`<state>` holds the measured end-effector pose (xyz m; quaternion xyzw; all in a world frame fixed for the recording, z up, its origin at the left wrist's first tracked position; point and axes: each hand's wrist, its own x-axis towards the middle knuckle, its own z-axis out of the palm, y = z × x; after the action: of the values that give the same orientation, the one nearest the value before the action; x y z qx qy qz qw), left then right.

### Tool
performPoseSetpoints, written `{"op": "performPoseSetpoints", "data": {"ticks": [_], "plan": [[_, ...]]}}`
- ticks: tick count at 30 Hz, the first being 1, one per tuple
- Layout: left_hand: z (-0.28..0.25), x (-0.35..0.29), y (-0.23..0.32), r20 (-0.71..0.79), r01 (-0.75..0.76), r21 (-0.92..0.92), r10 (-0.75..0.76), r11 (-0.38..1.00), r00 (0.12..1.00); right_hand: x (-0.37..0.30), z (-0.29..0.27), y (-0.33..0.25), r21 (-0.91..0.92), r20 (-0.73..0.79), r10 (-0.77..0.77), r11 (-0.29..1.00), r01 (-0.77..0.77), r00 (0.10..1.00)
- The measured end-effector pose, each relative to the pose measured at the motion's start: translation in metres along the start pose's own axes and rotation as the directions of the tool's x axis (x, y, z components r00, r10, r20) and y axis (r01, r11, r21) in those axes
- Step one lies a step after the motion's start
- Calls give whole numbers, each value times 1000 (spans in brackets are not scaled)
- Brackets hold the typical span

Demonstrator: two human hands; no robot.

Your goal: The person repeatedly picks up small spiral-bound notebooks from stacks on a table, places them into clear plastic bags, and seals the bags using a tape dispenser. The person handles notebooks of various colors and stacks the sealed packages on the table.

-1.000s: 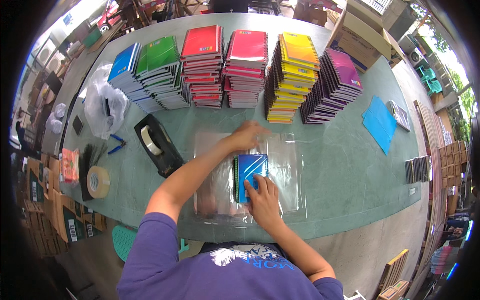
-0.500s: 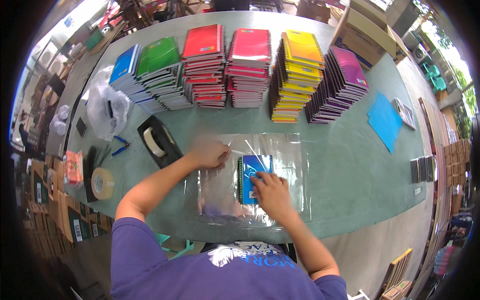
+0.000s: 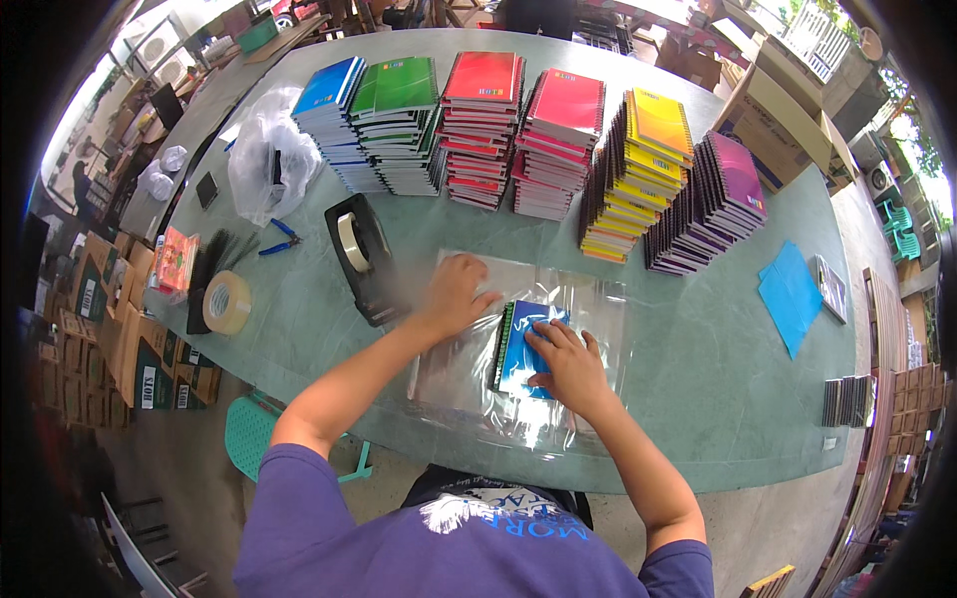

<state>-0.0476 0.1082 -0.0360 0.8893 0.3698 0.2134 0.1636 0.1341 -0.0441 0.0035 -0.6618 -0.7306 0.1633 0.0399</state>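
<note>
A blue spiral-bound notebook point(image 3: 516, 361) lies on a clear plastic sheet point(image 3: 454, 384) at the middle of the table. My right hand point(image 3: 573, 367) rests on the notebook's right half, palm down with fingers spread. My left hand point(image 3: 457, 297) is over the sheet's upper left part, just beyond the notebook's spiral edge. Its thumb stands apart from the fingers, and I see nothing held in it. Light glints off creases in the plastic, and my right hand covers part of the cover.
Stacks of blue, green point(image 3: 397, 88), red, yellow point(image 3: 658, 125) and purple notebooks line the far side. Left of the sheet stand a black tape dispenser point(image 3: 374, 269), blue pliers point(image 3: 281, 237) and a tape roll point(image 3: 227, 303). Blue sheets point(image 3: 788, 299) and a cardboard box point(image 3: 773, 125) are right.
The view has turned, so the table appears shifted. My left hand's fingers have opened out from a curled pose near the sheet's edge. My right hand stays on the notebook.
</note>
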Motion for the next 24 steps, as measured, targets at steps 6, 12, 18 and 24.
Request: {"op": "performPoseSetpoints", "data": {"ticks": [6,12,18,24], "plan": [[-12,-21,-3,367,609,-433,-487,664,792,4,-4,9,62,38,-35,998,33,999],[15,-59,7,252,522,-645,-491,558,834,6,6,21,41,-17,-142,989,143,990],[-9,-71,33,633,793,-529,-482,303,606,9,0,28,19,-27,-213,977,213,977],[-6,-53,53,331,159,-255,-68,954,941,14,3,32,56,-52,-253,965,256,966]]}}
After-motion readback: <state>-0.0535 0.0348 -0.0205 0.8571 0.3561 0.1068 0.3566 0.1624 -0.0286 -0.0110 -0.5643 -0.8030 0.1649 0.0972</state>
